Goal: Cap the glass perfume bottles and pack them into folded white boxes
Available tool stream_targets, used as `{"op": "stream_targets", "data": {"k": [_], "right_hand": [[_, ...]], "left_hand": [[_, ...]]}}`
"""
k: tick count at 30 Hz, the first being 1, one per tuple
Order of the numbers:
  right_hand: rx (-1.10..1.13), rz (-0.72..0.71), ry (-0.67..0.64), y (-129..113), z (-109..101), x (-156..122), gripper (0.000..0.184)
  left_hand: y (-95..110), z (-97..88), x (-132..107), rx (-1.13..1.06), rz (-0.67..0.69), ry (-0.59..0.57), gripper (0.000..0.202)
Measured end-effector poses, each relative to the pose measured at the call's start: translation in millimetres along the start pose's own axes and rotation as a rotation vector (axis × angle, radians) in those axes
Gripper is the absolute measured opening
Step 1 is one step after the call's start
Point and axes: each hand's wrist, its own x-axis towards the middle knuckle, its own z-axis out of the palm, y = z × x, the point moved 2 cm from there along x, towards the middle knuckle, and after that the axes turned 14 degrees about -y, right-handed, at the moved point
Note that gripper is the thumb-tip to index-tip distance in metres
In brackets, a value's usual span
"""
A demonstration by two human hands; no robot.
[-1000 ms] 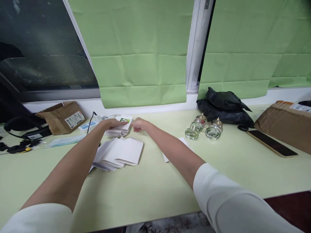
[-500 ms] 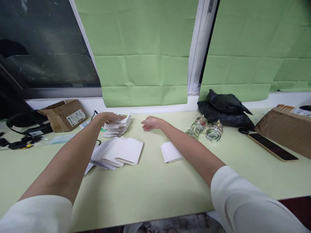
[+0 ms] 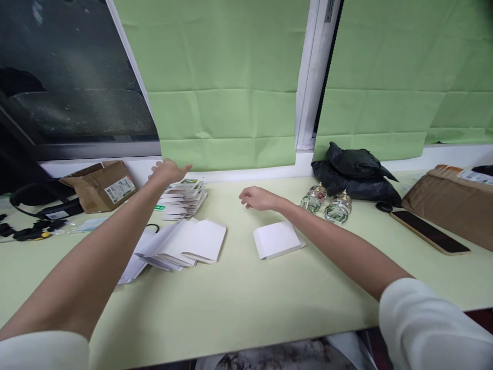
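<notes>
At the clock's centre lies a flat, smooth white carton (image 3: 276, 239) on the pale matte worktop (image 3: 231, 303). At ten o'clock, the left hand's (image 3: 167, 172) grip is spread and empty, fingers raised clear of an uneven stack of thin white packets (image 3: 185, 199). At eleven, the right hand (image 3: 259, 198) hovers, its empty grip loosely half-curled. Creased white paper sleeves (image 3: 202, 240) fan out at nine; rounded glass bottles (image 3: 336, 210) stand at two, near a wrinkled black plastic bag (image 3: 356, 177).

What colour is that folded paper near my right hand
The folded paper is white, seen in the head view.
</notes>
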Motion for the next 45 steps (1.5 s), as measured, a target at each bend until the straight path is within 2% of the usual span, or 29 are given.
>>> {"op": "stream_targets", "data": {"k": [2, 3, 4, 6, 7, 9, 10, 11, 14, 17, 19, 21, 23, 25, 27, 30, 33, 37, 40, 43, 45], "right_hand": [[-0.057, -0.028, 0.015, 4.0, -1.2, -31.4, 0.015], [-0.098, -0.044, 0.024, 6.6, -1.4, -48.2, 0.018], [-0.212, -0.068, 0.031, 9.0, -1.0, -65.1, 0.022], [-0.397, -0.056, 0.052, 15.7, 1.4, -97.3, 0.028], [-0.46, -0.052, 0.054, 19.3, 3.5, -111.7, 0.031], [-0.536, -0.02, 0.129, 26.3, 7.2, -136.6, 0.035], [-0.558, -0.005, 0.164, 29.4, 9.1, -147.0, 0.036], [-0.557, 0.007, 0.192, 32.2, 10.8, -156.1, 0.037], [-0.447, -0.025, 0.218, 38.1, 13.4, -176.6, 0.036], [-0.207, -0.1, 0.213, 43.1, 11.8, -188.8, 0.036], [-0.088, -0.108, 0.194, 47.3, 10.6, -193.4, 0.036], [-0.115, -0.091, 0.157, 50.1, 11.3, -196.0, 0.032], [-0.252, -0.094, 0.089, 50.3, 14.6, -197.2, 0.029], [-0.392, -0.122, 0.007, 48.8, 19.9, -196.7, 0.034], [-0.49, -0.143, -0.051, 47.8, 25.7, -193.3, 0.045], [-0.593, -0.145, -0.06, 49.0, 34.2, -180.9, 0.063], [-0.674, -0.159, -0.051, 50.5, 42.7, -161.4, 0.082], [-0.777, -0.204, -0.091, 46.0, 46.8, -140.7, 0.06], [-0.653, -0.259, -0.148, 38.5, 39.5, -142.2, 0.052], [-0.556, -0.173, -0.072, 35.5, 25.5, -158.2, 0.047], [-0.554, -0.073, -0.006, 38.4, 17.3, -173.2, 0.051]], "left_hand": [[23.8, 11.6, -28.6, 0.029, 0.04, 0.079, 0.07], [38.1, 24.2, -49.0, 0.038, 0.167, 0.038, 0.06], [52.2, 41.6, -72.9, 0.035, 0.312, -0.085, 0.057], [73.7, 82.9, -125.1, 0.036, 0.471, -0.302, 0.068], [81.0, 104.2, -149.4, 0.061, 0.527, -0.364, 0.077], [88.8, 141.3, -185.8, 0.141, 0.589, -0.35, 0.097], [89.7, 156.2, -196.7, 0.174, 0.599, -0.344, 0.098], [89.2, 167.5, -203.0, 0.185, 0.604, -0.334, 0.091], [85.8, 181.4, -207.7, 0.106, 0.743, -0.313, 0.057], [80.0, 179.6, -211.1, 0.009, 0.9, -0.288, 0.055], [74.7, 179.7, -218.4, 0.03, 1.023, -0.268, 0.05], [68.1, 182.6, -228.0, 0.077, 1.155, -0.263, 0.043], [60.6, 185.8, -236.1, 0.073, 1.225, -0.279, 0.045], [53.9, 187.5, -240.8, 0.04, 1.198, -0.312, 0.048], [49.5, 187.6, -243.9, 0.029, 1.172, -0.349, 0.041], [47.0, 185.8, -246.8, 0.023, 1.21, -0.383, 0.025], [46.5, 182.4, -245.3, -0.06, 1.133, -0.42, 0.024], [47.9, 175.9, -240.2, -0.235, 0.891, -0.491, 0.027], [46.5, 171.9, -235.0, -0.365, 0.713, -0.498, 0.032], [40.4, 172.0, -227.6, -0.445, 0.579, -0.464, 0.047], [35.3, 173.6, -222.1, -0.405, 0.497, -0.411, 0.056]]}}
